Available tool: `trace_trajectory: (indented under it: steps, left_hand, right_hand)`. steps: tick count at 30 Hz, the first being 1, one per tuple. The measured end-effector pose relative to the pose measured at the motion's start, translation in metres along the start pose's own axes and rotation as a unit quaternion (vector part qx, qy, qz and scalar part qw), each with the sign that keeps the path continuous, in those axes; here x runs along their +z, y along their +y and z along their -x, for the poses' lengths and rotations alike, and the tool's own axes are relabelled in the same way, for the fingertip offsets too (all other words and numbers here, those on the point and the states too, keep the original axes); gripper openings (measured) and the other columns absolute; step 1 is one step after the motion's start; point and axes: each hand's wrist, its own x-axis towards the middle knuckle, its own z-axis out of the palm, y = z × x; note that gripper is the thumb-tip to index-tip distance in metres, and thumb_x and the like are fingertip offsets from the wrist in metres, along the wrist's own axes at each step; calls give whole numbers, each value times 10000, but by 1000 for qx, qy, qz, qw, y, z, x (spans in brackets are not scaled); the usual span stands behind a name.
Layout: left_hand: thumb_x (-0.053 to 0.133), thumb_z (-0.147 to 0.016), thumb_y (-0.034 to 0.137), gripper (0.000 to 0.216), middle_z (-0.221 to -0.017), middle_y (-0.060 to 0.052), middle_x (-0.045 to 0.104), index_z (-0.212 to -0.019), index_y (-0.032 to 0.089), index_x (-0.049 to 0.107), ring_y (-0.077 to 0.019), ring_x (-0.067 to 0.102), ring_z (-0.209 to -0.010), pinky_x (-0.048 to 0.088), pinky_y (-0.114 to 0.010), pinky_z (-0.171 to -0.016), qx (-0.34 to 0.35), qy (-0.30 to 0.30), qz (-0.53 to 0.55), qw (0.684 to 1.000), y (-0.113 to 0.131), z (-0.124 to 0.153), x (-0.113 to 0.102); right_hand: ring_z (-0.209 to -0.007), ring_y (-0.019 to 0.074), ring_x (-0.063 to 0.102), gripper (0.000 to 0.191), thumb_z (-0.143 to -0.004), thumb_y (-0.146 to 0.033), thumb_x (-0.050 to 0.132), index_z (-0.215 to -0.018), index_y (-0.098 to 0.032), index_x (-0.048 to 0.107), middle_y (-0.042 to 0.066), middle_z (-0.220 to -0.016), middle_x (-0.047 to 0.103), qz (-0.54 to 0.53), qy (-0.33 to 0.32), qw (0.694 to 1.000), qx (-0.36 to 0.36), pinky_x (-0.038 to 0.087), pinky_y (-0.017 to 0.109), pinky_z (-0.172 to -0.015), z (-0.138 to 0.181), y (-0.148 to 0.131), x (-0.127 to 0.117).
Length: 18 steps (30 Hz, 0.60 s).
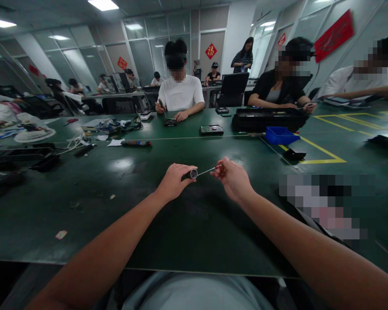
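Observation:
My left hand (173, 181) is closed around a small dark cylinder (193, 173) whose round, silvery-rimmed end faces me. It looks hollow, but its exact kind cannot be made out. Opposite it, my right hand (235, 178) grips a thin screwdriver (207, 171) by its reddish handle, mostly hidden in the fingers. The metal shaft points left and its tip meets the rim of the cylinder or lies just beside it; I cannot tell which. Both hands are held above the green table (181, 232), near its middle.
Across the table a person in a white shirt (181, 92) works on a small device. A circuit board (211, 129), a blue bin (281, 135) and a long black housing (268, 119) lie ahead. A pen-like tool (136, 143) and cables (77, 142) are to the left.

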Motion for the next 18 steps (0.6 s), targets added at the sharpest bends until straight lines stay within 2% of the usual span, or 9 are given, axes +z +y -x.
trace_trajectory:
  steps: [5,12,18]
  left_hand:
    - [678,-895,319,370,-1186,-37,681,-1256,253,629,-230,585,-1090,403,-427,-1026,-28,3,-12,1000,0,-1,-1]
    - [702,-878,339,402,-1159,-35,691,-1265,256,629,-235,597,-1056,430,-409,-980,-42,2,-11,999,2,-1,-1]
    - [682,-892,362,398,-1224,-39,678,-1274,263,627,-244,602,-1072,428,-426,-988,-53,-4,-6,999,3,0,-1]
  right_hand:
    - [-678,167,623,268,-906,-479,547,-866,-218,593,25,-766,644,84,48,993,-62,549,361,-700,5,-2,0]
    - [-737,182,650,252,-938,-438,504,-931,-203,594,39,-802,674,173,7,977,-127,525,369,-740,13,-10,4]
    - [-770,194,671,243,-952,-413,484,-971,-196,592,57,-841,694,205,-7,969,-141,530,377,-758,17,-13,6]
